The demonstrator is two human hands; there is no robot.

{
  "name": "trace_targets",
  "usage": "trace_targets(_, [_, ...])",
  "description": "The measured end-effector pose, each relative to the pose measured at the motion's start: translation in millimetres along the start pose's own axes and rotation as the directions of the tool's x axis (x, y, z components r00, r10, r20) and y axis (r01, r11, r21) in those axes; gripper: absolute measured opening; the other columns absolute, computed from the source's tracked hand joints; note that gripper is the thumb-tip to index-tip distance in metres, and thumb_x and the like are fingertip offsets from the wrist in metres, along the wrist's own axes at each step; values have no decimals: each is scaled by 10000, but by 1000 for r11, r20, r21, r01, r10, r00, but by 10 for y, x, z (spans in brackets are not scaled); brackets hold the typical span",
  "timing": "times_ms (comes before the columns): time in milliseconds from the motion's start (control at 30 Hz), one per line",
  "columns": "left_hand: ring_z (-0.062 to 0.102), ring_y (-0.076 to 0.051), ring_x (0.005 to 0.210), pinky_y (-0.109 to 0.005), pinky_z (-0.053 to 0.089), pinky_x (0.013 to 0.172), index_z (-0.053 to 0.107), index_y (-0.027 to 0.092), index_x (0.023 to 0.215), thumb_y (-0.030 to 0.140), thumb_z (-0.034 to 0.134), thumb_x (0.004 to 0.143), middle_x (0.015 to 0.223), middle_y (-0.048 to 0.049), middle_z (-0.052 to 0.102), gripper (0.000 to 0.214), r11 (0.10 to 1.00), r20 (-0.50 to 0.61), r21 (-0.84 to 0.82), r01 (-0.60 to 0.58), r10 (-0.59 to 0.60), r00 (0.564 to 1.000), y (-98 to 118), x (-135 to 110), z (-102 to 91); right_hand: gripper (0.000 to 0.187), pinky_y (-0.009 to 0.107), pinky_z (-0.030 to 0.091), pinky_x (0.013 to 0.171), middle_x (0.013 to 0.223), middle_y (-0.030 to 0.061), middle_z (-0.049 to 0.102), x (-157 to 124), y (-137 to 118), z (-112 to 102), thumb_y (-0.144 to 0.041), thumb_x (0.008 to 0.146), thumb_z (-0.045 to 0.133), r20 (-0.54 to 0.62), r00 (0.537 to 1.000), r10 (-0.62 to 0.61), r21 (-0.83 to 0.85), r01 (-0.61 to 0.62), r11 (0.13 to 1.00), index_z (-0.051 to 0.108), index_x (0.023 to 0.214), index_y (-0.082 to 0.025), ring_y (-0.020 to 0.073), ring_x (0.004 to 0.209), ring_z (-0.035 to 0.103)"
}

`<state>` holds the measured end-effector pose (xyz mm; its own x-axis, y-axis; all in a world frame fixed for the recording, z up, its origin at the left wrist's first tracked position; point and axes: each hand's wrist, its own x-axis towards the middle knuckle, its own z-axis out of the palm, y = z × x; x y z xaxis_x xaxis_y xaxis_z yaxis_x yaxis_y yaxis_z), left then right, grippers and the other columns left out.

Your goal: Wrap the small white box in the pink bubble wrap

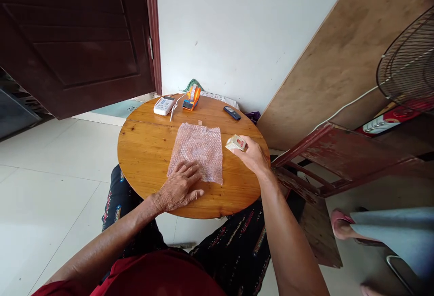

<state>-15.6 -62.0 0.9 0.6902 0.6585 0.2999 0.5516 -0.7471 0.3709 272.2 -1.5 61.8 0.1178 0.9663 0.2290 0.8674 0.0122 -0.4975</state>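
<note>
The left hand [179, 187] lies flat, fingers spread, pressing down the near edge of a sheet of bubble wrap [199, 149] that is laid out on the round wooden table [142, 151]. The right hand [252, 153] pinches a small white box [235, 143] with a red mark between thumb and fingers, holding it just off the right edge of the sheet, slightly above the tabletop.

The box looks light and stiff, likely thin card that would dent under a hard squeeze; a grip across its two long faces, as it is held now, seems safest. The bubble wrap is soft, limp and nearly weightless, and it probably slides easily on the varnished wood, so a flat palm on one edge appears the right way to keep it in place.

At the far side of the table stand an orange tape dispenser [191, 98], a white device [164, 105] with a cord, and a dark phone [232, 113]. The tabletop is smooth and glossy. Beyond it are a white wall, a dark brown door [77, 38] on the left, a leaning wooden board [339, 60], a worn red wooden frame [325, 151] and a fan grille [410, 65] on the right. The floor is pale tile.
</note>
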Motion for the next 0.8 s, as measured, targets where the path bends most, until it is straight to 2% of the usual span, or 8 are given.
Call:
trace_targets(133, [480,-329,1364,-561,332,1159,692,184,1181,500,531,962,1353,-132,645,418,999,-120,-8,42,-42,992,-9,-20,28,471,342,517,860,1092,46,740,-39,-490,126,-302,756,706,60,971,-231,190,216,958,651,1219,-232,226,953,683])
trace_targets(267, [579,-298,1227,-523,425,1069,716,202,1115,425,553,958,1234,-110,707,318,996,-162,-42,76,-81,983,-25,-27,41,503,359,512,892,1136,69,728,-1,-692,446,-199,744,687,157,936,-315,159,290,944,646,1245,-204,240,984,674])
trace_targets(367, [594,-291,1192,-517,436,1045,721,207,1082,367,561,950,1217,-104,713,262,994,-160,-43,97,-103,982,-19,-19,19,540,387,507,919,1153,86,726,13,-657,636,-155,748,658,271,907,-322,123,300,946,627,1286,-188,255,1006,668])
trace_targets(467, [601,-283,1164,-507,436,1037,720,208,1047,313,571,936,1199,-91,718,213,994,-153,-40,103,-108,982,-1,-9,-14,635,406,487,986,1265,93,685,-12,-558,701,-182,754,682,269,907,-325,185,283,941,555,1376,-209,259,1112,642])
trace_targets(533, [605,-279,1145,-499,438,1030,717,212,1031,286,577,928,1190,-83,717,190,994,-141,-37,102,-107,984,10,-5,-25,647,406,484,999,1278,93,679,-34,-504,706,-192,762,683,255,915,-312,240,253,937,535,1391,-214,253,1130,641])
trace_targets(667, [606,-282,1103,-486,451,1003,702,203,1068,260,623,884,1193,-94,700,207,991,-142,-12,130,-131,981,12,-3,-13,561,382,514,955,1170,68,723,-48,-464,722,-155,784,636,270,916,-297,318,206,925,567,1338,-205,223,1034,679])
trace_targets(800, [590,-293,1096,-491,445,1001,678,201,1135,255,684,817,1198,-102,677,322,984,-152,55,172,-162,975,-2,-9,-47,657,431,486,1025,1327,126,647,-90,-451,596,-201,787,680,261,919,-296,304,213,928,494,1417,-188,264,1182,628])
